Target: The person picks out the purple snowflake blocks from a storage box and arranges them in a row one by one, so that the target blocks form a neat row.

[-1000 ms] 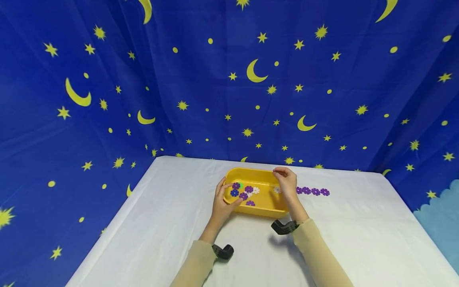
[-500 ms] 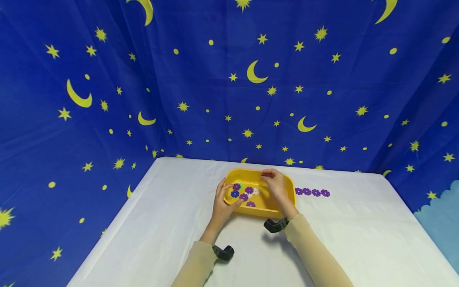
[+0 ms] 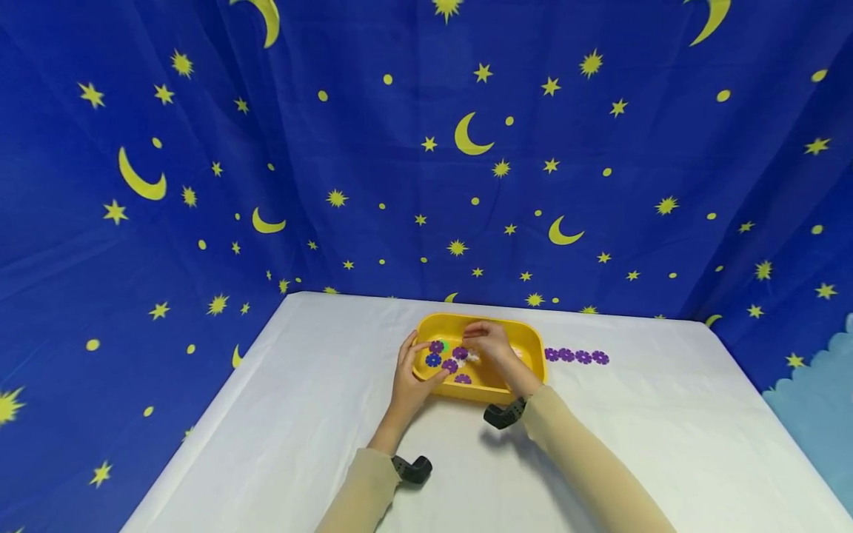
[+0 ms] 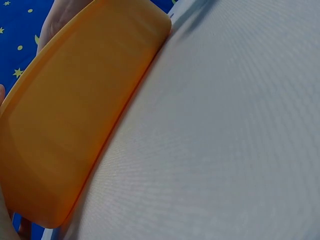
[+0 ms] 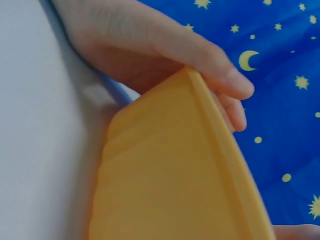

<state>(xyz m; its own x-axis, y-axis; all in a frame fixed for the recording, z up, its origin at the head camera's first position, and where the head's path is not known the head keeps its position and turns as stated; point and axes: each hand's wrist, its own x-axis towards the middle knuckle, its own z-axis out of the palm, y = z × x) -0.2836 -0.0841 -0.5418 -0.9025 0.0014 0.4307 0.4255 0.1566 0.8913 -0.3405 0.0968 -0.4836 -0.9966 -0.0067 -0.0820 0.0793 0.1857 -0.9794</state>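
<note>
A yellow plastic tub (image 3: 460, 391) stands on the table, its outer wall also filling much of the left wrist view. Inside lie several flower-shaped plastic discs: purple discs (image 3: 449, 366), a blue disc (image 3: 433, 360), a green disc (image 3: 445, 346) and white discs (image 3: 472, 356). My left hand (image 3: 409, 376) grips the tub's left end, thumb at the front rim and fingers over the side. My right hand (image 3: 494, 346) reaches into the middle of the tub, fingers loosely bent above the discs. In the right wrist view this hand (image 5: 165, 40) shows behind the tub wall, nothing visible in its fingers.
To the right of the tub, purple discs (image 3: 583, 357) lie in a row on the white-covered table (image 3: 266, 444). A blue curtain (image 3: 373, 148) with yellow moons and stars hangs behind and along the sides. Black wrist cameras (image 3: 413, 470) sit below both hands.
My right hand has moved left from the tub's right end to its middle, over the discs. A white disc at the right end is visible again. The left hand has stayed put.
</note>
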